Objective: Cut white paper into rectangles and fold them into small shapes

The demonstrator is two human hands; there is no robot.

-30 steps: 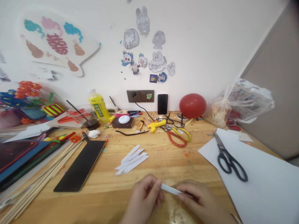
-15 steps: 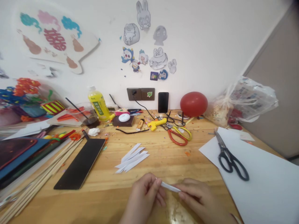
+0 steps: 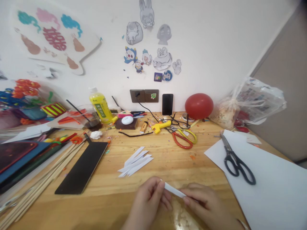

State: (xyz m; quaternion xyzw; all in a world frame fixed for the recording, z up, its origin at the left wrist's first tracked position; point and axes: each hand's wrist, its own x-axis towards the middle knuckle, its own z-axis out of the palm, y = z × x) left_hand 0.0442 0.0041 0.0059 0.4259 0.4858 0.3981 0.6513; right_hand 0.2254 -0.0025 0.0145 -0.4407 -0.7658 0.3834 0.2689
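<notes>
Between my two hands a narrow white paper strip (image 3: 174,190) is held above the wooden table (image 3: 112,207). My left hand (image 3: 151,196) pinches its left end between thumb and forefinger, the other fingers curled below. The right end is gripped by the thumb and fingers of my right hand (image 3: 203,201), which partly hide it. Just beyond my left hand lies a loose pile of several white paper strips (image 3: 136,162). To the right, black-handled scissors (image 3: 236,161) rest on a large white paper sheet (image 3: 273,188).
A black tablet-like slab (image 3: 82,169) and long wooden sticks (image 3: 45,183) lie left. Farther back are red-and-yellow-handled scissors (image 3: 183,140), a yellow glue gun (image 3: 161,126), a red balloon (image 3: 199,106), a yellow drink bottle (image 3: 100,107) and a plastic cup with dark liquid (image 3: 92,124).
The strip has turned slightly, so more of its flat face shows. Both hands keep their grip and have barely moved. The view has shifted a little.
</notes>
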